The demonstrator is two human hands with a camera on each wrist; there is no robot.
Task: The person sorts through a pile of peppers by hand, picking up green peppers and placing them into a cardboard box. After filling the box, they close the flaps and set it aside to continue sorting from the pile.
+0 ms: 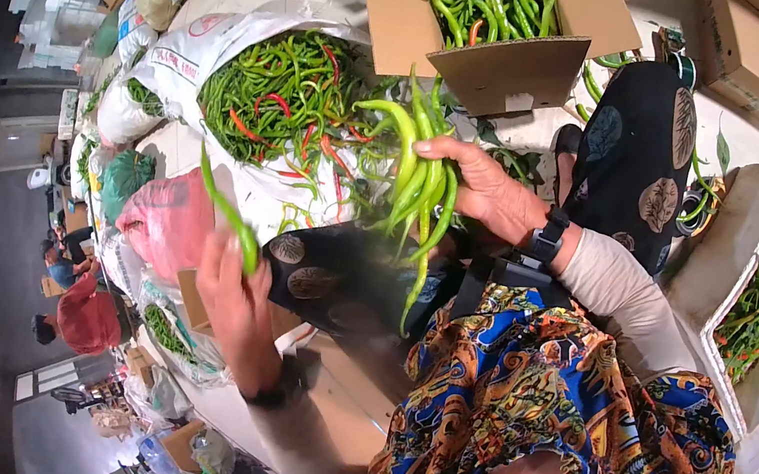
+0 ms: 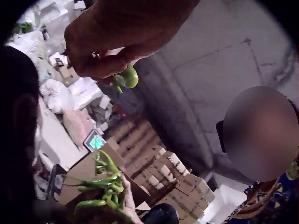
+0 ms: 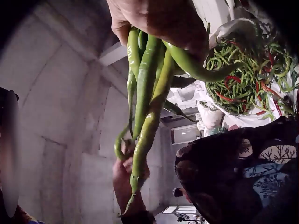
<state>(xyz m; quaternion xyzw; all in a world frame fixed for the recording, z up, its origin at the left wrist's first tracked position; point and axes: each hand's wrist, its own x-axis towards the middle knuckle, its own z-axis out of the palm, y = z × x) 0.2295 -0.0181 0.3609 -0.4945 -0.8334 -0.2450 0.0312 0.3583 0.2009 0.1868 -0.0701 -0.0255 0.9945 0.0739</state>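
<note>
In the head view my right hand (image 1: 484, 190) grips a bunch of long green chili peppers (image 1: 418, 193), thumb across them, tips hanging down. My left hand (image 1: 232, 297), slightly blurred, pinches a single green chili pepper (image 1: 227, 210) by one end. The two hands are apart, with the left one lower and toward the left. The right wrist view shows the bunch (image 3: 152, 88) from close by, under the curled fingers. Seen from the left wrist, the blunt end of the single pepper (image 2: 128, 78) pokes out below the fingers.
A white sack (image 1: 194, 52) spills green and red peppers (image 1: 272, 96) in front. Beyond the right hand stands an open cardboard box (image 1: 499, 75) of green peppers. At the right is a foam box (image 1: 721, 231) with more. Other sacks and people are at the far left.
</note>
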